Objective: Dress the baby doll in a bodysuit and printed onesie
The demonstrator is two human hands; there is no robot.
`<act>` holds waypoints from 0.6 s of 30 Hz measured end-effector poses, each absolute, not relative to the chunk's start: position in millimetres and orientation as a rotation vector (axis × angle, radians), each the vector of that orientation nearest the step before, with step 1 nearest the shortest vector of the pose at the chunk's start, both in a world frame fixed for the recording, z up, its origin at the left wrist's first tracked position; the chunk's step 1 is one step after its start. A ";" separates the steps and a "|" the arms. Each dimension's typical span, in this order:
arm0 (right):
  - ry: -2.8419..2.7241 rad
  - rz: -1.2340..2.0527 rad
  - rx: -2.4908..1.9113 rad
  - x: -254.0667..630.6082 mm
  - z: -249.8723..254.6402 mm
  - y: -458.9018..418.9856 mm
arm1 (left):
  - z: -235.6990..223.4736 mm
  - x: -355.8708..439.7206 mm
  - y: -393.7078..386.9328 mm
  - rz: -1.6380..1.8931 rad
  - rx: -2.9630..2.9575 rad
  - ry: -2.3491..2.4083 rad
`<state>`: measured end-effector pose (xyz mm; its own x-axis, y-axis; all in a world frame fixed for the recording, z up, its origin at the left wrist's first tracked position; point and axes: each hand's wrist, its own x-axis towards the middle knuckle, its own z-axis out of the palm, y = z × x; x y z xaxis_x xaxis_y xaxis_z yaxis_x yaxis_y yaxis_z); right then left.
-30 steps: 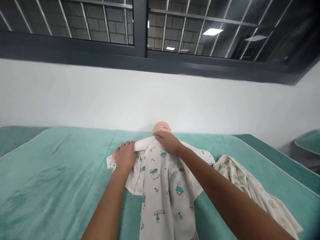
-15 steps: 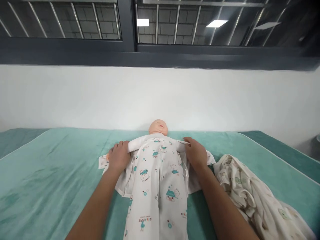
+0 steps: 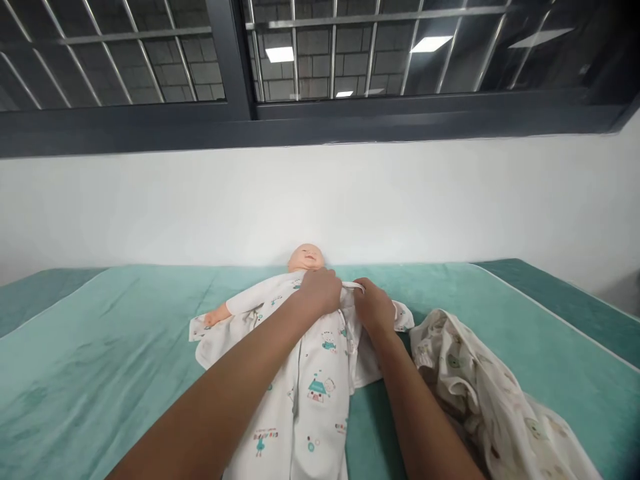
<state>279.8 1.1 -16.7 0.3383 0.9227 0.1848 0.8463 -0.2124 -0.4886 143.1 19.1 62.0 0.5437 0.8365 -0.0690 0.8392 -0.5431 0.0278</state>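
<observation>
My right hand (image 3: 374, 308) pinches the edge of the printed white garment (image 3: 323, 367) lying over the doll (image 3: 306, 257); my left hand (image 3: 321, 291) is at its chest, whether gripping I cannot tell.

Doll (image 3: 306, 257), far centre: smooth, plastic-looking head, nearly matt to my eye. Printed garment (image 3: 320, 360), centre: thin white cloth, soft and matt, lightly creased. Bundled cloth (image 3: 480, 373), right: cream fabric, matt, heavily crumpled. Bed cover (image 3: 100, 373), across the near side: green plush-like cloth, short nap, brushed into lighter and darker patches. Wall (image 3: 310, 193), far: white, smooth, painted-looking, low sheen. Window frame (image 3: 400, 123), far: dark, smooth, satin, seemingly coated metal. Panes (image 3: 345, 63): glass, glossy, bright with patches of light. Bars (image 3: 333, 53), behind the glass: slim metal, polished. Blockwork (image 3: 350, 43), beyond: grey masonry, dull.
</observation>
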 end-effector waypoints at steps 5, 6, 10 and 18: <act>-1.550 0.228 -2.036 280.8 -17.3 3.3 | 45.3 174.6 39.4 -0.370 2.661 1.473; -1.551 0.242 -2.030 281.1 -17.0 3.8 | 42.2 176.5 39.8 -0.386 2.661 1.481; -1.515 0.343 -2.003 285.3 -15.6 6.9 | 42.8 171.9 38.5 -0.381 2.673 1.516; -1.045 0.721 -1.450 302.5 -20.3 18.5 | 84.3 114.8 37.7 -0.273 2.658 1.592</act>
